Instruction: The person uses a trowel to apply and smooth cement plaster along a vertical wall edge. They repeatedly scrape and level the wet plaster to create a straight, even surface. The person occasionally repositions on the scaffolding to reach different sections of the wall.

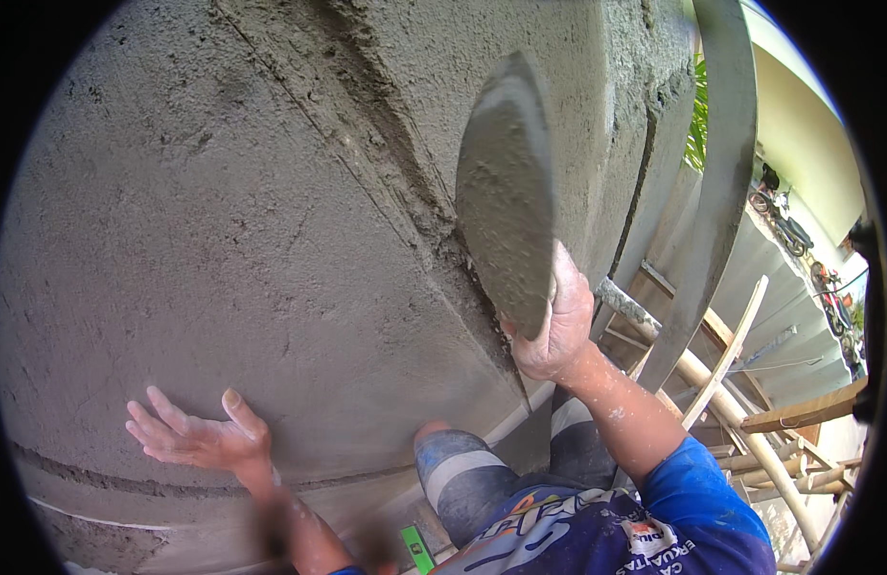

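From the left, we pick up the left hand (199, 436) toward the lower left of a broad grey wall of rough plaster (223, 259): palm turned up, fingers loosely spread, nothing in them. Is it brushing the plaster? We can't tell.

Down below the wall's lower edge, there's a bright-green rectangular tool (416, 549), only partly in view. Across the wall we follow a dark, ragged groove (376, 120) slanting from the top edge down to the right.

And here's the action! A grey, pointed oval metal trowel (506, 201), mortar smeared over its face, stands tip upward in front of the wall, toward its right edge. The right hand (558, 321) has its fingers curled tight at the base, the handle hidden from us. Beyond that edge, we spot round wooden scaffold poles (783, 479).

We'd call this the plastering stage, mortar probably being worked along the groove. The next move, we reckon, calls for a flatter blade angle, steady pressure and one smooth sweep, with the left hand kept clear.
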A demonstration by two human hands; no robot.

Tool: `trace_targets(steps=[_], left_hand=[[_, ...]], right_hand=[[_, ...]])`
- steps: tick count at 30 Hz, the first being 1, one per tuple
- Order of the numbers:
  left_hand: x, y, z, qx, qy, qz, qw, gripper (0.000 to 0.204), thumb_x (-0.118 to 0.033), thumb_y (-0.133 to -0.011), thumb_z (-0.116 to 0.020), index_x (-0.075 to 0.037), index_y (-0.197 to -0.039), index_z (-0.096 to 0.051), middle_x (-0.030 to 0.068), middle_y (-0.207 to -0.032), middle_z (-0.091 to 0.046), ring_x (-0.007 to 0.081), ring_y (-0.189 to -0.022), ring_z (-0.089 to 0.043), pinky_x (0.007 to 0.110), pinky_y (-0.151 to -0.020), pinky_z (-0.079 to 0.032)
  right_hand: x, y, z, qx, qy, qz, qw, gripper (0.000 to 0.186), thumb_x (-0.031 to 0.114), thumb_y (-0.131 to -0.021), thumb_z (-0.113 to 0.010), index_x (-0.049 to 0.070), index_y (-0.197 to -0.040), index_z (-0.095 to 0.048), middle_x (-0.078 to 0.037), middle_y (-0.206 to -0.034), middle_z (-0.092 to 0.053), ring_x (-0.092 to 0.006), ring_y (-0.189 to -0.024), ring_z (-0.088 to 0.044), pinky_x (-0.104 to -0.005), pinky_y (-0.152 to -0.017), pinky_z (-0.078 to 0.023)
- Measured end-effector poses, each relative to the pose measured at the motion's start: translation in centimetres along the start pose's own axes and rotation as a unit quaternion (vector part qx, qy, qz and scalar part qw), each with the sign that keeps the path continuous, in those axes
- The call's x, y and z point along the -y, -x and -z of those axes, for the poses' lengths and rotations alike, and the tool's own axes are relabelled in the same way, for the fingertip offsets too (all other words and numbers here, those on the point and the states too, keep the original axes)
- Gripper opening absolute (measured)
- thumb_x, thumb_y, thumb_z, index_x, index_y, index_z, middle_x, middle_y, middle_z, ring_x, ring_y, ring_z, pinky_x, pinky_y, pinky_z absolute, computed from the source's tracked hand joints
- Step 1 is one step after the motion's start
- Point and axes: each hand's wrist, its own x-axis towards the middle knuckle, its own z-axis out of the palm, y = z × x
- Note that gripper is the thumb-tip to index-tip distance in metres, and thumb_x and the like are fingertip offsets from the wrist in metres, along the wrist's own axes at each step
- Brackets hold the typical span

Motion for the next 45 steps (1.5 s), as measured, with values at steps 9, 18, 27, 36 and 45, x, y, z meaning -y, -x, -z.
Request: trace_targets(steps=[9, 18, 27, 36, 45], left_hand=[[0.0, -0.1, 0.1, -0.005, 0.001, -0.001, 1.000, 0.080, -0.067, -0.097, -0.038, -0.012, -0.155, -0.037, 0.0183, -0.161, -0.030, 0.0448, -0.151, -0.021, 0.071, -0.115, -0.017], [-0.1, 0.1, -0.1, -0.004, -0.005, 0.011, 1.000, 0.083, -0.069, -0.096, -0.038, -0.013, -0.156, -0.035, 0.0179, -0.162, -0.028, 0.0449, -0.152, -0.020, 0.073, -0.114, -0.017], [0.2, 0.4, 0.1, 0.013, -0.008, 0.010, 1.000, 0.081, -0.068, -0.097, -0.038, -0.013, -0.156, -0.036, 0.0186, -0.162, -0.028, 0.0450, -0.152, -0.021, 0.072, -0.115, -0.016], [-0.3, 0.2, 0.2, 0.018, 0.002, 0.028, 0.999, 0.080, -0.067, -0.097, -0.038, -0.014, -0.157, -0.033, 0.0183, -0.163, -0.027, 0.0449, -0.153, -0.019, 0.073, -0.116, -0.014], [-0.5, -0.1, 0.6, 0.019, 0.009, 0.028, 0.999, 0.077, -0.063, -0.099, -0.041, -0.020, -0.160, -0.025, 0.0098, -0.167, -0.022, 0.0362, -0.155, -0.015, 0.069, -0.120, -0.008]], right_hand=[[0.3, -0.2, -0.2, 0.049, 0.049, -0.041, 0.997, 0.030, 0.029, -0.100, -0.061, -0.001, -0.105, -0.057, -0.026, -0.083, -0.066, -0.0468, -0.078, -0.067, -0.0460, -0.070, -0.053], [1.3, -2.7, -0.4, 0.070, 0.091, -0.137, 0.984, 0.031, 0.032, -0.102, -0.060, 0.001, -0.101, -0.058, -0.020, -0.076, -0.065, -0.0395, -0.070, -0.069, -0.0416, -0.065, -0.053], [1.5, -4.4, -0.7, 0.018, 0.042, -0.054, 0.997, 0.043, 0.042, -0.105, -0.053, 0.001, -0.094, -0.059, -0.010, -0.068, -0.058, -0.0175, -0.056, -0.057, -0.0328, -0.057, -0.047], [3.7, -7.1, 0.4, 0.052, 0.055, -0.104, 0.992, 0.036, 0.034, -0.104, -0.055, -0.001, -0.099, -0.060, -0.017, -0.073, -0.061, -0.0309, -0.066, -0.063, -0.0405, -0.065, -0.050], [4.4, -8.2, 0.9, 0.121, 0.123, -0.142, 0.975, 0.035, 0.033, -0.104, -0.056, -0.002, -0.104, -0.059, -0.023, -0.088, -0.065, -0.0349, -0.080, -0.065, -0.0433, -0.076, -0.051]])
